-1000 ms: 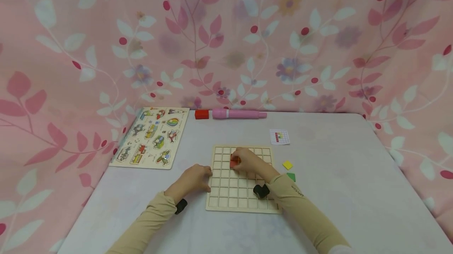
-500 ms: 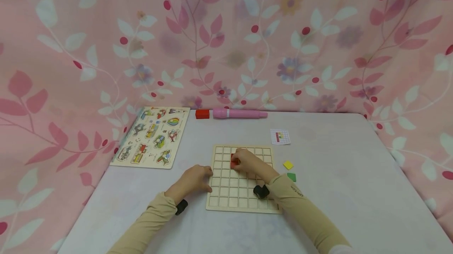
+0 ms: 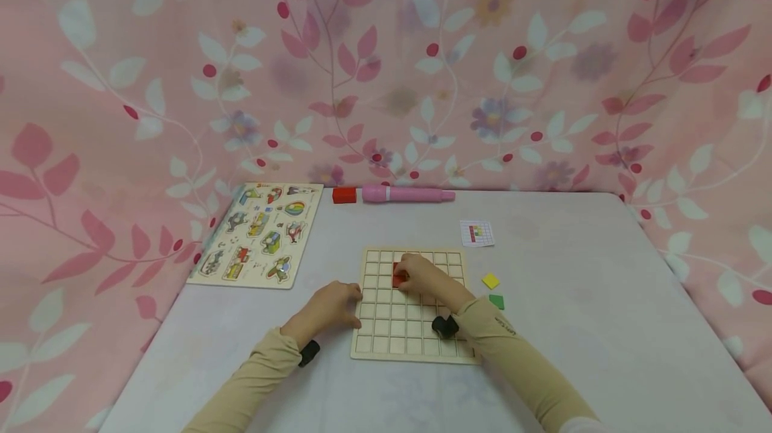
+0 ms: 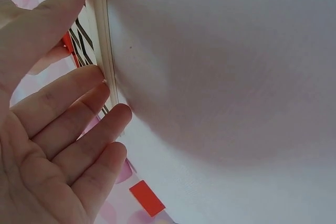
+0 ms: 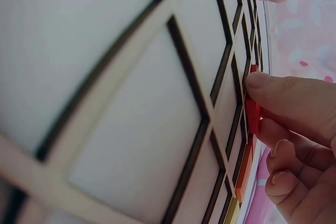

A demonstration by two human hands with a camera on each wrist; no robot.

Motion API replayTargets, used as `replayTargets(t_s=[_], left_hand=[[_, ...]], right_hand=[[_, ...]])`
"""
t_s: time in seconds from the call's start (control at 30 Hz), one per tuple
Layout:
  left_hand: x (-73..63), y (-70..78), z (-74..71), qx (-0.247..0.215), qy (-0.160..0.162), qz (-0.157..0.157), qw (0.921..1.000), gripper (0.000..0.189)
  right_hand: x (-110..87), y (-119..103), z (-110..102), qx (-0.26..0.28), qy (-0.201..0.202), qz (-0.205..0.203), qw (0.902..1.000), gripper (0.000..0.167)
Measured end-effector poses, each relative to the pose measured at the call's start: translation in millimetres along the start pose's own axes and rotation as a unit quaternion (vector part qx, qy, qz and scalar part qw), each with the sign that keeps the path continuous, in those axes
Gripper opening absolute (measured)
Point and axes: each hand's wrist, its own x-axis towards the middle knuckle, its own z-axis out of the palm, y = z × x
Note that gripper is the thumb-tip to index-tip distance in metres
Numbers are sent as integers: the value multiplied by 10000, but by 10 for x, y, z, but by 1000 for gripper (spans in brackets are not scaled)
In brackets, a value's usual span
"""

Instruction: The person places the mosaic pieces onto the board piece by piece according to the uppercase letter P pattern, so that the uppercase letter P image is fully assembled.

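Observation:
A pale wooden board with a raised grid lies on the table between both hands. At its left edge my left hand has its fingertips right against the rim, fingers loosely extended. Over the board's upper middle, my right hand pinches a red square tile between thumb and forefinger, close over a grid square. Beyond that tile, the right wrist view shows an orange tile and a yellow piece in the grid, mostly hidden by the hand in the head view.
Right of the board lie a yellow tile and a green tile, with a printed pattern card behind. A picture puzzle board sits left; a red block and a pink tube-shaped object line the back edge.
The red tile under my right fingers appears flatter against the grid than a second ago. Both hands keep nearly the same places.

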Motion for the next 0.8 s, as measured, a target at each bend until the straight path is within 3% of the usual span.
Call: replayTargets(t_s=[0.53, 0.8], left_hand=[[12, -6, 13, 4, 17, 23, 10000, 49], [19, -4, 21, -47, -11, -33, 10000, 49]], right_hand=[[-37, 21, -20, 369, 163, -200, 9990, 20], [-123, 11, -172, 660, 321, -171, 9972, 19]])
